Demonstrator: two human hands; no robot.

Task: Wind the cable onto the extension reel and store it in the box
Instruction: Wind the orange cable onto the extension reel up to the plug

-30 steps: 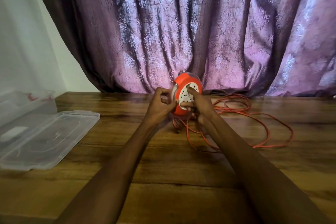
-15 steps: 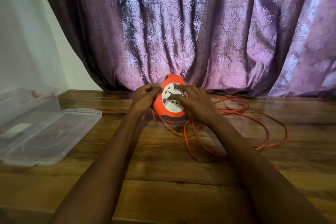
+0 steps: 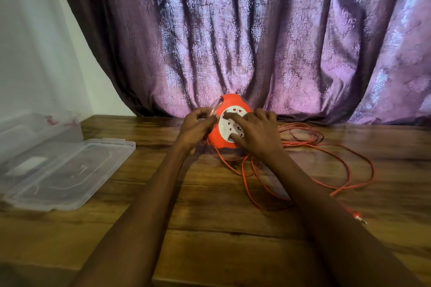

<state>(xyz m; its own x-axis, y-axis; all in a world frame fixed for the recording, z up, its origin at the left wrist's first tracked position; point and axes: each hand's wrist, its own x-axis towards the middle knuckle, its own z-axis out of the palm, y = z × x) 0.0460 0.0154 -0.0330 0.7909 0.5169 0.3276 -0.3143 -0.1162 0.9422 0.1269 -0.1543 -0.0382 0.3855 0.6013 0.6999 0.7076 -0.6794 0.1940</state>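
An orange extension reel with a white socket face stands tilted on the wooden table near the curtain. My left hand grips the reel's left rim with curled fingers. My right hand lies over the white face, its fingers curled onto it. Loose orange cable sprawls in loops to the right of the reel and under my right forearm. The cable's plug end lies at the right front. A clear plastic box stands at the far left.
The box's clear lid lies flat on the table in front of the box. A purple patterned curtain hangs right behind the reel. A white wall is at the left.
The reel has shifted left and turned its white face more toward me. My right hand has moved from the reel's edge onto its face. The view has swung slightly.
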